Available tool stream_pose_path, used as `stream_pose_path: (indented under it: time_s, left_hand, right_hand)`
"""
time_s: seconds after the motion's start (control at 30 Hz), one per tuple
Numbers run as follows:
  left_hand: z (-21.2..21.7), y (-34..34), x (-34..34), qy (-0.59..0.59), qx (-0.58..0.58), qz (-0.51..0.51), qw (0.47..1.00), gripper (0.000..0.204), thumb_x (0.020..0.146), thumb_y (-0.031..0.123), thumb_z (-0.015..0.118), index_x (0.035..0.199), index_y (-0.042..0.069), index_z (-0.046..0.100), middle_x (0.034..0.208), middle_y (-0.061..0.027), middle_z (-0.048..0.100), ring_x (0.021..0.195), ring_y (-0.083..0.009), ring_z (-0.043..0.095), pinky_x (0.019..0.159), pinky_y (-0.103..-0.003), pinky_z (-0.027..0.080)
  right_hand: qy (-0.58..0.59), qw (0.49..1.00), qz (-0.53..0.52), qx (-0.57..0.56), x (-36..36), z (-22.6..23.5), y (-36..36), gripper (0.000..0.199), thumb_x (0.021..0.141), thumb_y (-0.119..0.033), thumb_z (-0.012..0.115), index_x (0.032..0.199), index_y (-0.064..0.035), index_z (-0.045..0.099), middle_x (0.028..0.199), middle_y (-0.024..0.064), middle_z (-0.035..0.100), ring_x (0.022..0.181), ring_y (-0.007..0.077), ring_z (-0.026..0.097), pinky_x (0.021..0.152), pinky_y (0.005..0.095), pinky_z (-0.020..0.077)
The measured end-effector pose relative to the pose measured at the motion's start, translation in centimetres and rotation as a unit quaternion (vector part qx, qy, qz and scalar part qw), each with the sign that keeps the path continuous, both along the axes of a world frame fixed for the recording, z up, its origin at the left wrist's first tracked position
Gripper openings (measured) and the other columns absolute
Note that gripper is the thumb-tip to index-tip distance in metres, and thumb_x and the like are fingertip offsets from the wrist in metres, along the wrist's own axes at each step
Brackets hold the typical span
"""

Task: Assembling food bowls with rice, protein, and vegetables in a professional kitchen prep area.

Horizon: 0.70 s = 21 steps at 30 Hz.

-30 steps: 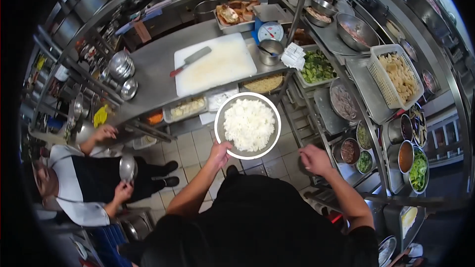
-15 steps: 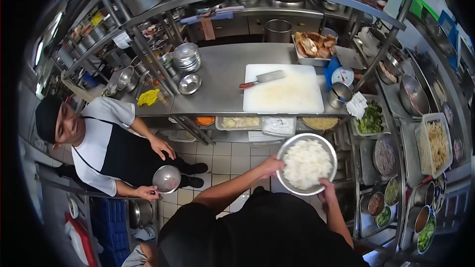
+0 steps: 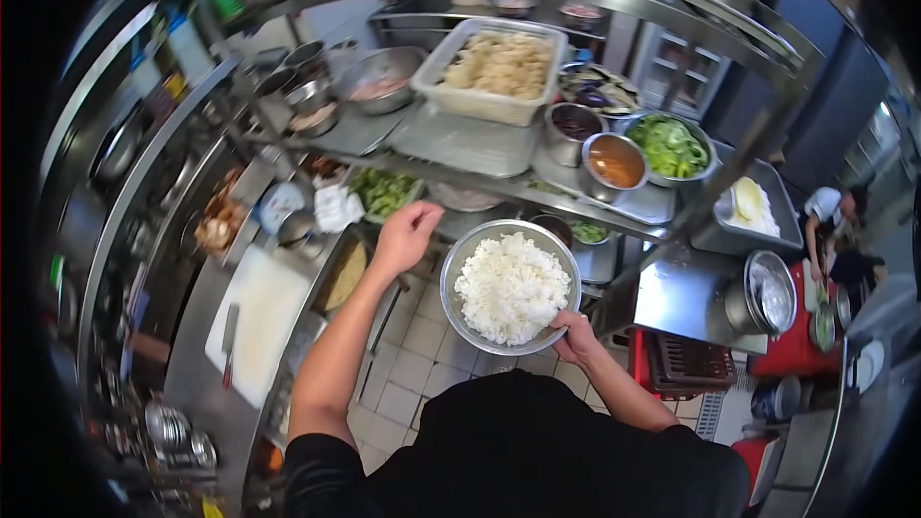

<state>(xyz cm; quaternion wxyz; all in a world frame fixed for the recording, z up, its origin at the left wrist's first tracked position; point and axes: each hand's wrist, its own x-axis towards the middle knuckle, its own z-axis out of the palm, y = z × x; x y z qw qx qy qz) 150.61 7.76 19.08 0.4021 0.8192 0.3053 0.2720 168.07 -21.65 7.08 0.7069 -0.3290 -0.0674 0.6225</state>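
Left hand (image 3: 404,238) has come off the steel bowl (image 3: 460,320) since half a second ago, hovering near the greens (image 3: 384,190), fingers bunched, can't tell from here if closed, so the right hand (image 3: 574,338) grips that bowl, just up-left of it, probably keeping the rice (image 3: 513,288) level.

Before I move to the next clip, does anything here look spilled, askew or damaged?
Nothing clearly stands out. The white rice sits inside the metal bowl, whose rim the right hand grips, and no spill shows on the visible floor tiles. The cleaver lies on the white cutting board; blur hides finer details.
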Motion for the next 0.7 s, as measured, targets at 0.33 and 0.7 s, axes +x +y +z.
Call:
stream_pose_path:
  time_s: [0.33, 0.7]
  left_hand:
    - [4.8, -2.3, 29.9, 0.106, 0.319, -0.323, 0.885, 0.017, 0.083, 0.014, 0.060, 0.093, 0.009, 0.072, 0.089, -0.0149, 0.069, 0.081, -0.0314, 0.066, 0.074, -0.042, 0.052]
    - [6.3, -1.6, 38.7, 0.229, 0.410, -0.453, 0.758, 0.012, 0.074, 0.018, 0.068, 0.083, 0.012, 0.073, 0.082, -0.0149, 0.069, 0.076, -0.0342, 0.067, 0.068, -0.044, 0.053]
  right_hand:
    - [-0.010, 0.993, -0.115, -0.036, 2.7, 0.6, -4.3, 0.070, 0.071, -0.003, 0.051, 0.140, 0.0047, 0.040, 0.135, 0.0178, 0.055, 0.124, 0.0310, 0.054, 0.109, 0.0414, 0.0403]
    - [-0.042, 0.982, -0.173, -0.065, 1.7, 4.7, -3.3, 0.063, 0.071, -0.003, 0.049, 0.133, 0.0068, 0.046, 0.114, 0.0143, 0.062, 0.091, 0.0244, 0.065, 0.076, 0.0328, 0.0552]
